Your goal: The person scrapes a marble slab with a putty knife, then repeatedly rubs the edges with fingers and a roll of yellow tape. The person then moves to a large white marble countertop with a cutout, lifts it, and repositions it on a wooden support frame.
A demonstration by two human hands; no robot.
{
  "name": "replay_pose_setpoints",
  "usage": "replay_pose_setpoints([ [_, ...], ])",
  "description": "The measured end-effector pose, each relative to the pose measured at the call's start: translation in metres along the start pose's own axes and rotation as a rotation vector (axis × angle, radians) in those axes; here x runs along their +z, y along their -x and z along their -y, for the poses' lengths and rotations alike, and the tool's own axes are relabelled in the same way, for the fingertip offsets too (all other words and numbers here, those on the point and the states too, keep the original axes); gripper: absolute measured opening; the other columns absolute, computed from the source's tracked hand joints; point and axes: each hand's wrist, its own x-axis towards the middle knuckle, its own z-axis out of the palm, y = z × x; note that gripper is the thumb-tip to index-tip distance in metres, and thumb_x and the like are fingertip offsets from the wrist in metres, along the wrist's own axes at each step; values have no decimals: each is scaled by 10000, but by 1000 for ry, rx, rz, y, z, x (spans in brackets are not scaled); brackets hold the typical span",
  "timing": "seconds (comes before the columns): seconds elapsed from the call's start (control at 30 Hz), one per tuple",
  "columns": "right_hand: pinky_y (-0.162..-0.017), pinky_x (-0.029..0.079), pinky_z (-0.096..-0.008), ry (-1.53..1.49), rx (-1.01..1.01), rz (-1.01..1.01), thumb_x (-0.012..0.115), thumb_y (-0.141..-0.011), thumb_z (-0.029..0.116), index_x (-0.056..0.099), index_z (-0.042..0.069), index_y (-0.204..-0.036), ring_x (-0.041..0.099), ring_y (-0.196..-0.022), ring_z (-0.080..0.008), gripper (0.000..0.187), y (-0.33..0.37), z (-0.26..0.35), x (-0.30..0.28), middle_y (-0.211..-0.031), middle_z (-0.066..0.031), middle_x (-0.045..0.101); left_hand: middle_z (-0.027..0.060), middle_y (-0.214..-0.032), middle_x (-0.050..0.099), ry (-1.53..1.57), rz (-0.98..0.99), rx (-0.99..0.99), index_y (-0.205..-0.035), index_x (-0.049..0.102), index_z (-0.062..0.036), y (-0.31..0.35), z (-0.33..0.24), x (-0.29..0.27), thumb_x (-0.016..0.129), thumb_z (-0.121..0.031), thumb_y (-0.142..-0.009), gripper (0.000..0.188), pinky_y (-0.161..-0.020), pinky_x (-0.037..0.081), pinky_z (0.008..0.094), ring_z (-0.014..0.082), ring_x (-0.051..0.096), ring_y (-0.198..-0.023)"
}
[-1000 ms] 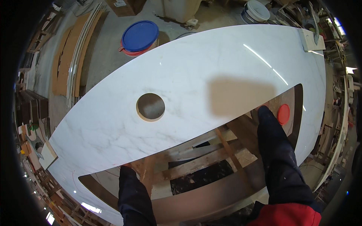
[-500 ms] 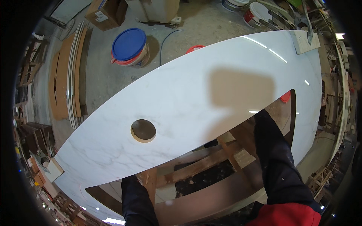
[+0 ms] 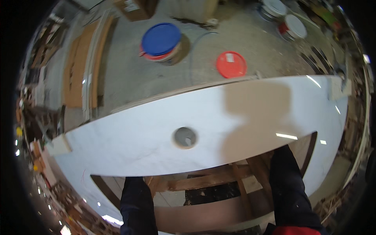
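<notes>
A large white slab (image 3: 129, 145) with faint grey veins lies across the view, with a small round hole (image 3: 184, 138) through it and a long cutout nearer me. My left sleeve (image 3: 137, 203) and my right sleeve (image 3: 290, 184), both dark, reach into that cutout near its two ends. Both hands are out of sight beneath the slab, so what they touch is hidden. Through the cutout show wooden bars (image 3: 211, 178) and a dark, speckled piece (image 3: 213, 194). Pale blocks sit at the slab's left end (image 3: 60, 145) and right end (image 3: 338, 90).
Beyond the slab, a bucket with a blue lid (image 3: 161, 38) and a red lid (image 3: 231, 64) are on the floor. Long boards (image 3: 80, 66) lie at left. Two white-lidded buckets (image 3: 293, 27) and a cardboard box (image 3: 137, 8) stand farther back.
The slab's far edge has dropped lower in the picture and looks more level. The red lid, mostly hidden before, now shows whole. Both sleeves remain in the cutout.
</notes>
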Motion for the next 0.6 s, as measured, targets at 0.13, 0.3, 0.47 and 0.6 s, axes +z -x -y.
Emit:
replay_pose_setpoints([
  [0.13, -963, 538, -465, -107, -4, -8, 759, -899, 426, 659, -1, -1318, 676, -1178, -398, 607, -1, -34, 21, -1262, -253, 704, 210, -1403, 632, -128, -11, 120, -1404, 614, -61, -5, -6, -9, 672, -207, -964, 467, -1058, 477, 452, 364, 593, -1276],
  [0.3, -966, 536, -464, -346, -54, 36, 759, -902, 430, 660, 2, -1321, 678, -1181, -393, 608, -7, -52, 20, -1260, -250, 708, 220, -1424, 618, -265, -3, 262, -1414, 607, -68, -3, 11, 0, 672, -215, -963, 478, -1068, 472, 459, 368, 584, -1294],
  [0.47, -826, 569, -505, 204, -20, 63, 841, -811, 443, 760, -42, -1040, 744, -965, -421, 542, -6, -47, 9, -964, -263, 756, 247, -1017, 754, -401, -5, 37, -1028, 774, 0, -8, -22, 1, 727, -244, -842, 311, -855, 558, 481, 424, 713, -975],
  [0.6, -757, 569, -514, 222, -35, 58, 825, -803, 378, 749, -102, -842, 754, -859, -429, 488, -6, -58, 6, -844, -295, 734, 258, -965, 750, -349, -1, -6, -974, 777, 13, -27, -35, 1, 743, -238, -803, 305, -817, 565, 478, 428, 724, -928],
])
